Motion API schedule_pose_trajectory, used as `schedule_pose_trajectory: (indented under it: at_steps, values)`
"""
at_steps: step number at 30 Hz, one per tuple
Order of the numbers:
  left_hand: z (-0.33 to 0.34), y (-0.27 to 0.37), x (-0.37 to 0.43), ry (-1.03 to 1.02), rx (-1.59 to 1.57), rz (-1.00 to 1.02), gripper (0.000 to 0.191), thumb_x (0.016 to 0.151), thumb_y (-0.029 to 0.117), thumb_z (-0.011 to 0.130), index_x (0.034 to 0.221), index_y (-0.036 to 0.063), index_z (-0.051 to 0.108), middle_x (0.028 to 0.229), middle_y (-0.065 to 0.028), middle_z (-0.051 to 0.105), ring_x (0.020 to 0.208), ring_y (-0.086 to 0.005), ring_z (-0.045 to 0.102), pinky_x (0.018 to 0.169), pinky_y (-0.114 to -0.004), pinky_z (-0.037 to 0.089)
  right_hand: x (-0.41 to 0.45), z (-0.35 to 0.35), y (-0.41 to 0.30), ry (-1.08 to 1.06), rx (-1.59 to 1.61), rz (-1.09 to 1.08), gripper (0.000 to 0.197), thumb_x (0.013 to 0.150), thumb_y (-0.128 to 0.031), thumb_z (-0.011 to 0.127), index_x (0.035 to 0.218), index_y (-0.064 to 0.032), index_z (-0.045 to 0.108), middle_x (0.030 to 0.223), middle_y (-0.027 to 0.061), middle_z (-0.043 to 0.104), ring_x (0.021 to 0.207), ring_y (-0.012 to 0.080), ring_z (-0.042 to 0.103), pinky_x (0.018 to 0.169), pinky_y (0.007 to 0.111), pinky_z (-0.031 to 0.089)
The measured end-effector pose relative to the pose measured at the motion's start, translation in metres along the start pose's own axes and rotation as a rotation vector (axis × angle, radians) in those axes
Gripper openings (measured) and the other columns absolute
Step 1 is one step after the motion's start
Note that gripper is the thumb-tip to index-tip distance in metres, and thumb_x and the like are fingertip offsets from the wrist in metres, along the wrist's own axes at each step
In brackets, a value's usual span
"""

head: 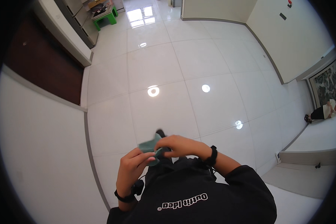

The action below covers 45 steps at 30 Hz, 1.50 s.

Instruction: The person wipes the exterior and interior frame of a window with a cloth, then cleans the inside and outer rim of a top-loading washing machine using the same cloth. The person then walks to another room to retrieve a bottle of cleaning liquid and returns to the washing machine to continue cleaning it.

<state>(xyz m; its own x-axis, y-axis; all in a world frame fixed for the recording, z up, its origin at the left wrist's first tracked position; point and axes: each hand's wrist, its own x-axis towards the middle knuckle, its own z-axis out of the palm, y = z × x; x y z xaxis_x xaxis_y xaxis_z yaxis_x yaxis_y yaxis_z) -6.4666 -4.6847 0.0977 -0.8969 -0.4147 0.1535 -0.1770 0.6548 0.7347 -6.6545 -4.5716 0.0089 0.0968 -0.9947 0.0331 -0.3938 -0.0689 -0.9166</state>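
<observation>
A small green cloth (148,146) is bunched between my two hands in front of my waist. My left hand (135,161) pinches its lower part between thumb and fingers. From the other side, my right hand (175,145) grips the upper part, with its fingertips blurred and partly hidden behind the fabric. Both wrists wear black bands, and a small dark device (138,187) sits by the left one. Below the cloth, the dark tip of a shoe (160,132) shows on the floor.
Glossy white floor tiles (156,112) stretch ahead. On the left are a white wall (39,140) and a dark brown door (47,58). A green stool (109,18) bearing a pan stands beside a refrigerator (84,22). At far right, a person (322,112) stands near a framed picture (326,84).
</observation>
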Motion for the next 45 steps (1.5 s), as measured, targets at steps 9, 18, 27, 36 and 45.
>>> schedule_pose_trajectory:
  at_steps: [9, 18, 27, 36, 45]
  values:
    - [-0.002, -0.11, 0.274, -0.085, -0.07, 0.147, 0.017, 0.076, 0.012, 0.075, 0.092, 0.008, 0.07, 0.067, -0.0049, 0.049, 0.055, -0.021, 0.051, 0.05, -0.031, 0.042, 0.111, -0.186, 0.126, 0.304, -0.043, 0.238, 0.025, 0.071, -0.004, 0.065, 0.096, -0.0055, 0.066, 0.089, 0.0092, 0.065, 0.083, 0.0253, 0.062, 0.074, 0.034, 0.05]
    - [0.0, -0.135, 0.565, -0.239, -0.194, 0.457, 0.019, 0.074, 0.012, 0.077, 0.091, 0.0057, 0.071, 0.065, -0.0039, 0.048, 0.053, -0.0152, 0.048, 0.047, -0.028, 0.037, 0.121, -0.356, 0.188, 0.832, -0.052, 0.65, 0.016, 0.077, 0.0, 0.063, 0.092, -0.0027, 0.068, 0.084, 0.0096, 0.066, 0.076, 0.0227, 0.062, 0.068, 0.032, 0.049]
    - [-0.03, -0.216, 0.773, 0.118, 0.105, 0.076, 0.01, 0.078, 0.009, 0.073, 0.086, 0.0048, 0.07, 0.064, -0.0059, 0.047, 0.054, -0.0176, 0.046, 0.049, -0.03, 0.039, 0.269, -0.593, 0.316, 0.539, -0.121, 0.422, 0.012, 0.08, -0.006, 0.063, 0.091, -0.0044, 0.068, 0.084, 0.0097, 0.064, 0.078, 0.0253, 0.061, 0.069, 0.034, 0.048]
    - [-0.1, -0.326, 0.886, 0.549, 0.23, -0.293, 0.015, 0.087, 0.014, 0.067, 0.086, -0.0005, 0.068, 0.066, -0.005, 0.05, 0.061, -0.0142, 0.045, 0.054, -0.027, 0.032, 0.491, -0.761, 0.39, 0.146, -0.458, 0.201, 0.019, 0.087, -0.026, 0.062, 0.085, -0.0077, 0.066, 0.08, 0.0068, 0.06, 0.079, 0.0268, 0.059, 0.067, 0.038, 0.047]
    - [-0.084, -0.461, 1.172, 0.259, -0.002, -0.293, 0.015, 0.085, 0.015, 0.068, 0.081, -0.0003, 0.067, 0.067, -0.0106, 0.055, 0.059, -0.0235, 0.052, 0.055, -0.033, 0.041, 0.61, -0.934, 0.472, 0.328, -0.31, 0.71, 0.038, 0.09, -0.033, 0.062, 0.07, -0.0002, 0.059, 0.057, 0.0104, 0.055, 0.053, 0.0226, 0.051, 0.052, 0.034, 0.041]
